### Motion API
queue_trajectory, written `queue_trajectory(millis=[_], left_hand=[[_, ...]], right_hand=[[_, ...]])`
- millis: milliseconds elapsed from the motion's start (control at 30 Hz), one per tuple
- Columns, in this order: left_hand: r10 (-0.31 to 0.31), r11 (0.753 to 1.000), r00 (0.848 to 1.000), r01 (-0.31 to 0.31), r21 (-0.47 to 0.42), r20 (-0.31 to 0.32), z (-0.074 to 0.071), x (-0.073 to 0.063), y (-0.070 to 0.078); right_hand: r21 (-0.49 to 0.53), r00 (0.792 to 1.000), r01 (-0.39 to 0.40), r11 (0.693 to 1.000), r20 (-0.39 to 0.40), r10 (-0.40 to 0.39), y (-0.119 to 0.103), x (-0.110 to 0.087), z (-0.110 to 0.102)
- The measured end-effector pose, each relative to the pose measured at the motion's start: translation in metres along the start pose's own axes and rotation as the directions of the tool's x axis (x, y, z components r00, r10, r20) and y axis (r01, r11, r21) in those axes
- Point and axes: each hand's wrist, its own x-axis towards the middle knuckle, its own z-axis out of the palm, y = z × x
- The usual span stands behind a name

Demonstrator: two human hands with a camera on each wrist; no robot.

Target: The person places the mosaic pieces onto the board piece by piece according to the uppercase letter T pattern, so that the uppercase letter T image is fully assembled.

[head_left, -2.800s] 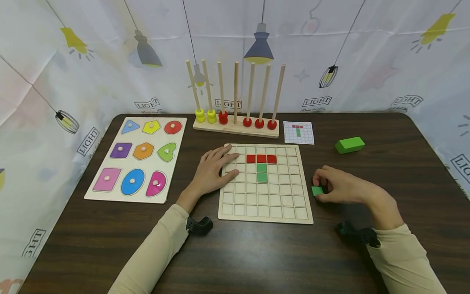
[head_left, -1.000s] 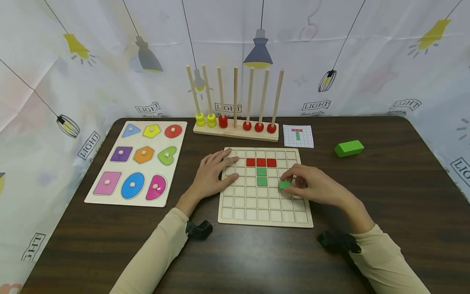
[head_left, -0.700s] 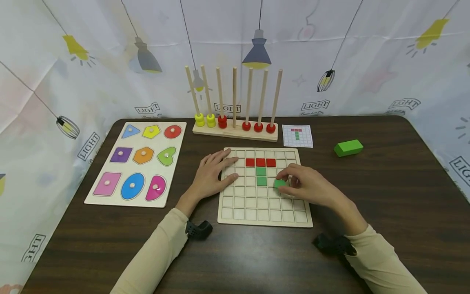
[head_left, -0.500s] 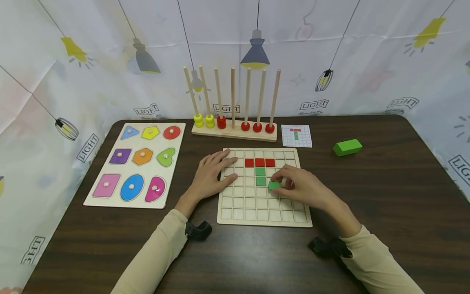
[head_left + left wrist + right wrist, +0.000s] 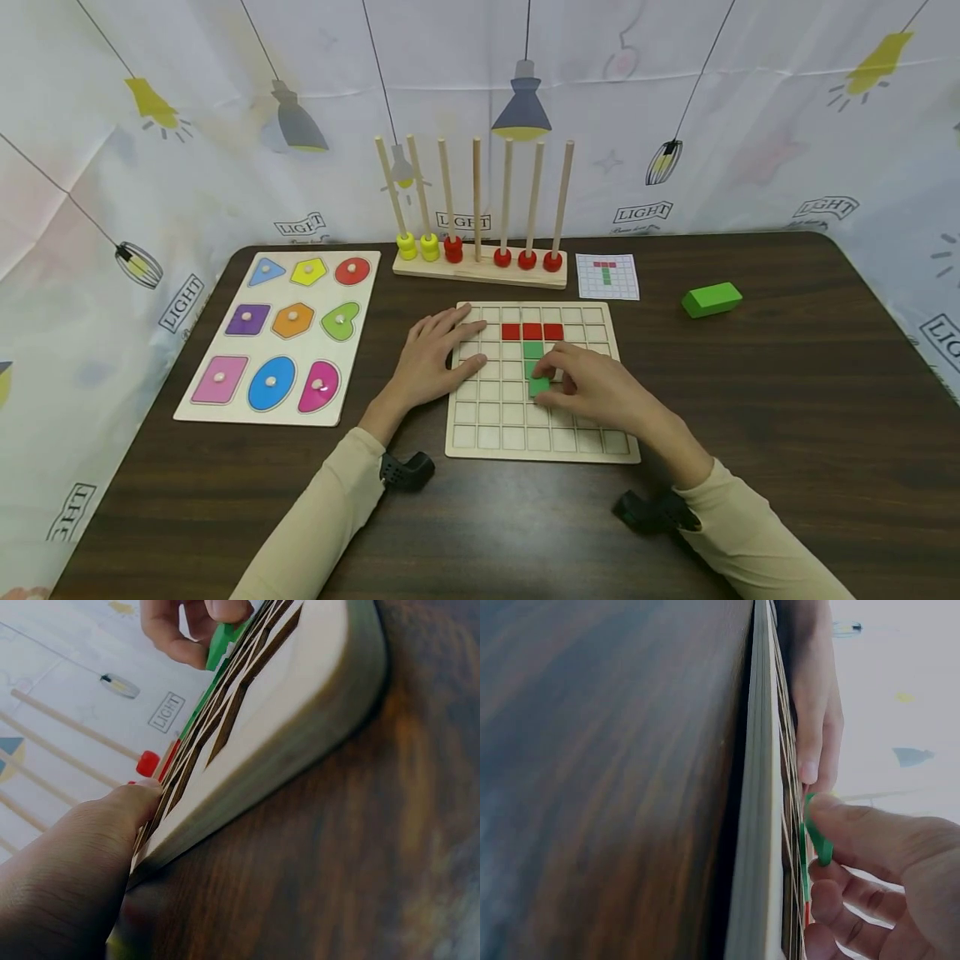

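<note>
A pale wooden grid board (image 5: pixel 487 437) lies on the table in the head view. Three red tiles (image 5: pixel 532 332) fill a row of cells near its top, with green tiles (image 5: pixel 533 350) in a column below the middle one. My right hand (image 5: pixel 592 385) pinches a loose green tile (image 5: pixel 538 387) between thumb and fingers at the column's lower end. That tile is tilted off the board in the right wrist view, and the fingers partly cover the tile above it. My left hand (image 5: pixel 429 358) rests on the board's left edge, fingers spread and thumb on the cells.
Behind the board stands a wooden peg rack (image 5: pixel 480 271) with red and yellow beads. A pattern card (image 5: pixel 608 277) lies beside it, and a green block (image 5: pixel 712 300) sits farther right. The shape puzzle board (image 5: pixel 276 337) is at the left.
My right hand has picked up the green tile from the table right of the board and carried it left across the grid to the green column. The left hand has stayed in place.
</note>
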Motion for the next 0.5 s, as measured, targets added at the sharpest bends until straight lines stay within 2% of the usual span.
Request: queue_trajectory(millis=[300,500], left_hand=[[-0.001,1.000,1.000,0.001,0.004,0.008,-0.0007,0.0008,0.0014],[-0.004,1.000,1.000,0.004,0.002,0.006,-0.0012,0.0000,0.0013]], right_hand=[[-0.007,1.000,-0.028,1.000,0.009,0.028,-0.0039,0.0013,0.0046],[-0.017,1.000,-0.013,1.000,-0.002,0.013,-0.0042,0.0020,0.0066]])
